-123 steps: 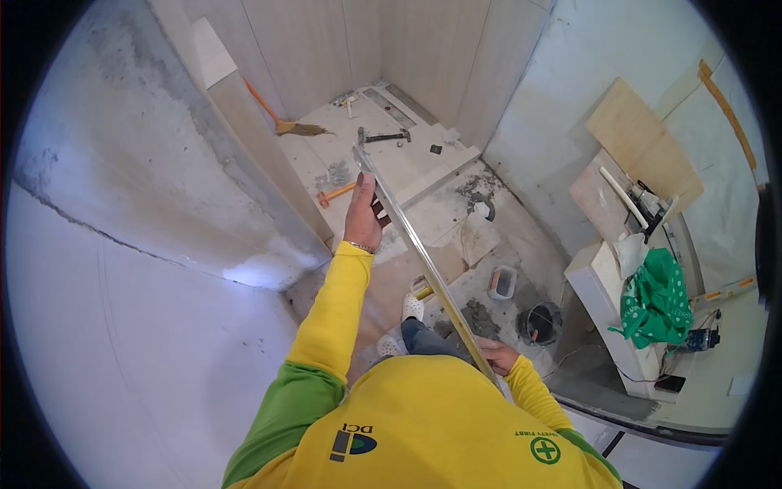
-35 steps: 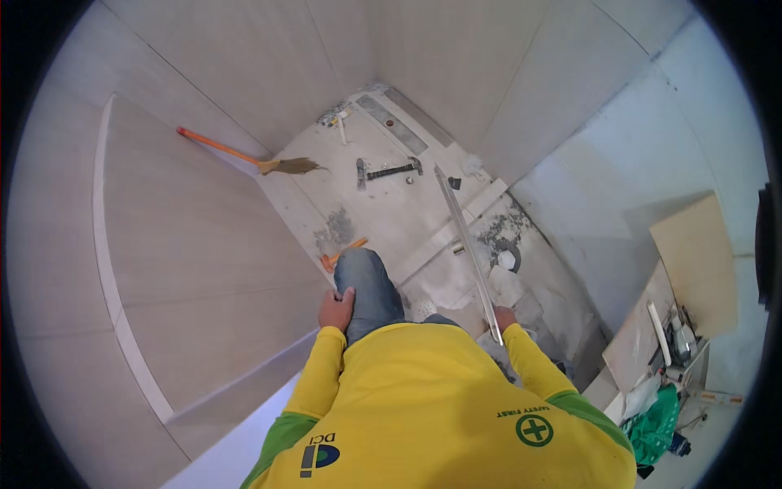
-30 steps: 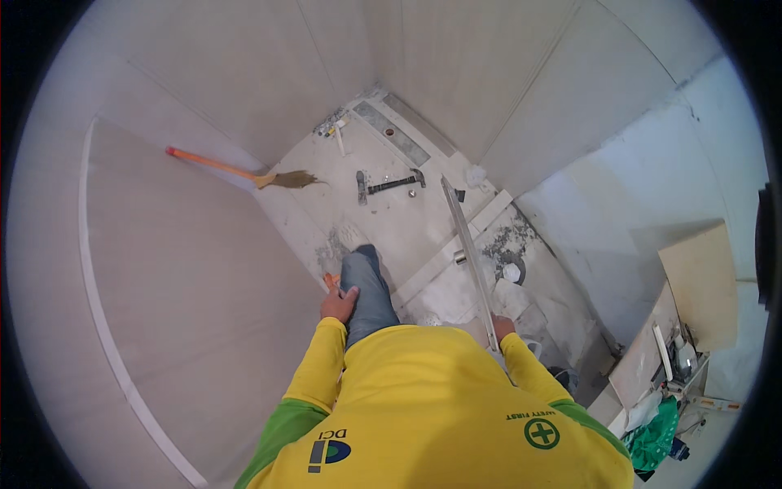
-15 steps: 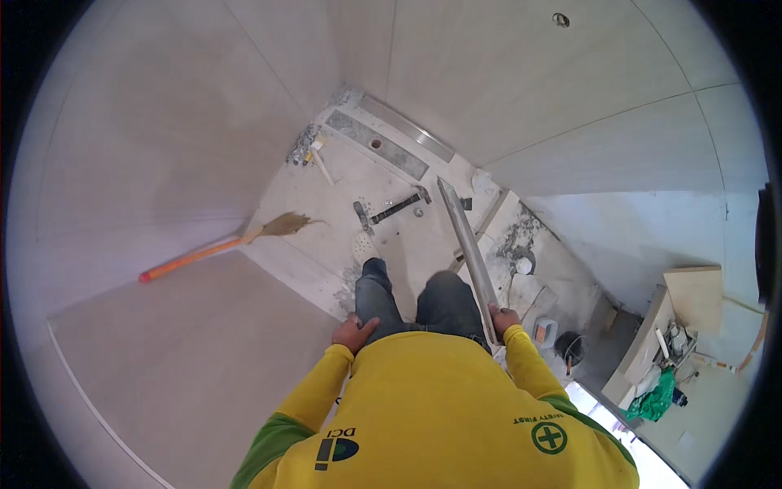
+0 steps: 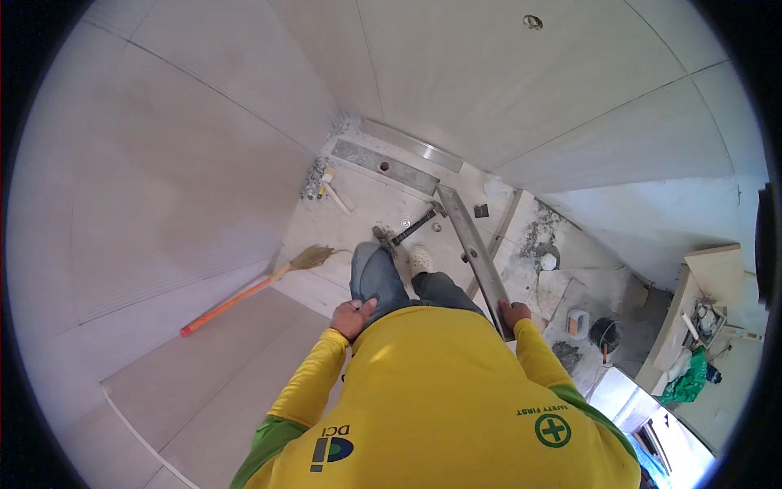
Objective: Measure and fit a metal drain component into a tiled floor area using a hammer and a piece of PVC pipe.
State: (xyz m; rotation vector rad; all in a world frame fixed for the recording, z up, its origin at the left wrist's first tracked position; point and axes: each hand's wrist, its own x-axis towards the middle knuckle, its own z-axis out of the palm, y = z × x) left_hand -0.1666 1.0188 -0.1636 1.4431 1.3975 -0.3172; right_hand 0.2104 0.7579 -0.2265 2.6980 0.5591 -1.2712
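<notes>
My left hand (image 5: 355, 318) is closed on the cloth of my jeans (image 5: 379, 273) at the thigh. My right hand (image 5: 513, 312) grips the near end of a long metal bar (image 5: 474, 253), which angles up and away over the floor. Left of the bar's far part lies a black-handled hammer (image 5: 415, 224), partly behind my leg. A white perforated clog (image 5: 421, 259) shows between the leg and the bar. A long strip with a round drain hole (image 5: 361, 155) lies along the back wall, beside a second metal strip (image 5: 415, 143).
An orange-handled broom (image 5: 228, 308) lies at left by panelled walls (image 5: 187, 187). Small white tools (image 5: 334, 187) sit in the back corner. At right are a white tub (image 5: 577, 324), a black bucket (image 5: 606, 335), boards (image 5: 709, 269), a green bag (image 5: 684, 379) and a ledge (image 5: 676, 330).
Since the earliest frame my left hand has left the bar for my thigh, and I have stepped toward the back corner. My right hand still holds the bar, now angled further right.
</notes>
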